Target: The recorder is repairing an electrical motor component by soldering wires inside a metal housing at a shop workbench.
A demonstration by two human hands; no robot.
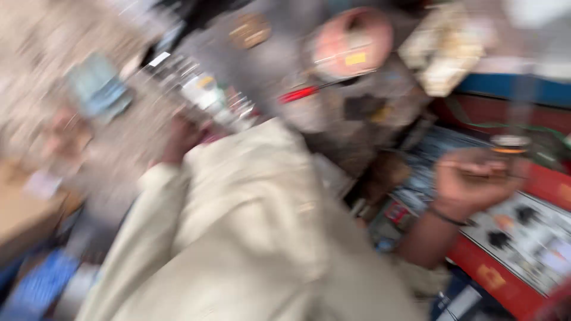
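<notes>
**Blurred bench, cream cloth across the middle**

A cluttered work area is seen from above, badly smeared by motion blur. At rear centre a grey bench top [267,65] carries a round pinkish disc [352,41] w/ a small yellow patch, and a thin red tool [300,93] lies just below-left of it. A red machine w/ a pale control panel [523,238] and dark knobs sits at lower right. A blue-grey bundle [98,89] is made out at upper left, a blue patch at bottom left; neither can be identified.

The centre is filled by a large cream cloth [250,238], prob. a sleeve or garment, which blocks most of the lower bench and anything under it.

The left hand [181,139] is seen at the cloth's upper-left edge, touching or just beside it, below a small whitish item [199,89] w/ a yellow spot. Fingers are too blurred: whether the grip is closed or loose cannot be told.

The right hand [476,181] is held over the red machine, well apart from the cloth, a dark band at the wrist. Fingers are curled into a fist; what is inside, if anything, cannot be told. A small round dark object [510,142] w/ an orange stripe is seen just above the knuckles; contact unclear.
</notes>
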